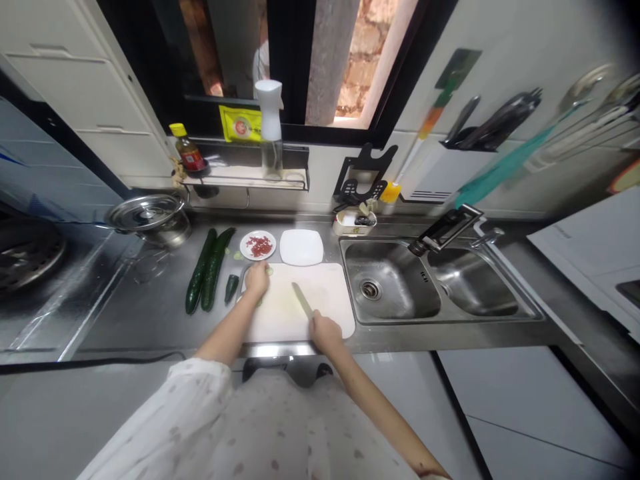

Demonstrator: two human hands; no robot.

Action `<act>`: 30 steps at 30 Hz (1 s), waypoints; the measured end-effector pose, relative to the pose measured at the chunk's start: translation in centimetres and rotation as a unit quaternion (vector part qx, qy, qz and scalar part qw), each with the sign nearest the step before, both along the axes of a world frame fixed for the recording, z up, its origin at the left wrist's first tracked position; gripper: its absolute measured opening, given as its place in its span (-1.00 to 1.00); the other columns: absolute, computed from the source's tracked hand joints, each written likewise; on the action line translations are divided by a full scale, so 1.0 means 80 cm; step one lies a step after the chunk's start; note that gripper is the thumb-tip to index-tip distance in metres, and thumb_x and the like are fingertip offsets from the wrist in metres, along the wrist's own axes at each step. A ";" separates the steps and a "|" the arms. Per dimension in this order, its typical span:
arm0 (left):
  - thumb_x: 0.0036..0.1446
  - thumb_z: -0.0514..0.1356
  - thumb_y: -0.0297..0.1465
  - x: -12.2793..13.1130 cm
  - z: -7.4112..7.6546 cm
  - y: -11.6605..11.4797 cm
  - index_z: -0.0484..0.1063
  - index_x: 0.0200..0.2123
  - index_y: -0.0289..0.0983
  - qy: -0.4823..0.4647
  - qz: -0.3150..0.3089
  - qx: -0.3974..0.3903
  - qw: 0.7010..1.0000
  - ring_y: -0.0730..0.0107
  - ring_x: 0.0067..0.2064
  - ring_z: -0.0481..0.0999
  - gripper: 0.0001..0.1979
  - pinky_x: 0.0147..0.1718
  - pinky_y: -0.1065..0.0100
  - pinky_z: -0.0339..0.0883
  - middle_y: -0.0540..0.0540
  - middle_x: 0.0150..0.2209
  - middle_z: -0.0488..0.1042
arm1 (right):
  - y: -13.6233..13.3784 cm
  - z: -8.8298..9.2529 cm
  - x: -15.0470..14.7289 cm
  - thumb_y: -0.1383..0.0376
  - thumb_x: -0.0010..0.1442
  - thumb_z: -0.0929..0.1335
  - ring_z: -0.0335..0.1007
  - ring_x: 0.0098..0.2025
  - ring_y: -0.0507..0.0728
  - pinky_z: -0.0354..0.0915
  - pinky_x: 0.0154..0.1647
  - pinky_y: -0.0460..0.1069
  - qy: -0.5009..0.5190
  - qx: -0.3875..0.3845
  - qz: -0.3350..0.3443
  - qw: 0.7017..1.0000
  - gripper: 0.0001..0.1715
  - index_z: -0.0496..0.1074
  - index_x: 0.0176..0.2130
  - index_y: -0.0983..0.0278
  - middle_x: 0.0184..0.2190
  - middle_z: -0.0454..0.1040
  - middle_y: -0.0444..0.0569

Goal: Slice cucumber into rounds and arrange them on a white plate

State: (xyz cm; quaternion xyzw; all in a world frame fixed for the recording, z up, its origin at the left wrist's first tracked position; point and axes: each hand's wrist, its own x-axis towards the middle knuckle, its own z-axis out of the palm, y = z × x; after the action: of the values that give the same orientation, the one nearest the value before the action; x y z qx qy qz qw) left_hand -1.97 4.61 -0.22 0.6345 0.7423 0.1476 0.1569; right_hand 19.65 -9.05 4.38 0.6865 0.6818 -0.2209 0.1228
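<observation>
My right hand point(326, 332) is wrapped round the handle of a kitchen knife point(302, 300), whose blade points away and to the left, over the white cutting board point(327, 283). At the board's upper left corner is my left hand point(257, 280), fingers curled together; what they hold, if anything, I cannot make out. Thin green-edged cucumber slices point(270, 271) show beside those fingers. A short cucumber piece point(231, 289) lies left of the board. Two whole cucumbers point(212, 270) lie further left, side by side. Behind the board stand a plate of chopped red bits point(259, 246) and a white square plate point(301, 247).
To the right is a steel double sink point(395, 280) with a black faucet point(445, 230). A lidded steel pot point(150, 217) stands at the back left. A shelf above bears a sauce bottle point(190, 152) and a spray bottle point(271, 130). Stray slices point(237, 255) lie on the counter.
</observation>
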 end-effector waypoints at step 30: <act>0.04 0.12 -0.57 0.046 -0.029 -0.060 0.46 -0.12 -0.30 -0.128 -0.001 -0.051 0.990 0.32 -0.12 0.48 -0.69 -0.09 0.37 0.28 -0.14 -0.17 0.52 | 0.001 0.005 0.002 0.28 0.32 0.09 0.47 -0.20 0.18 0.23 -0.27 -0.01 0.013 -0.005 0.025 1.000 -0.68 0.29 -0.04 0.30 -0.25 0.51 0.12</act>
State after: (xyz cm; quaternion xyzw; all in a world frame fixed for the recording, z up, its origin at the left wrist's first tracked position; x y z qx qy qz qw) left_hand 1.67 -0.19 -2.54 0.6022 0.7222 0.1893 0.2828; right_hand 19.84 -8.95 4.75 0.6656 0.6993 -0.2302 0.1224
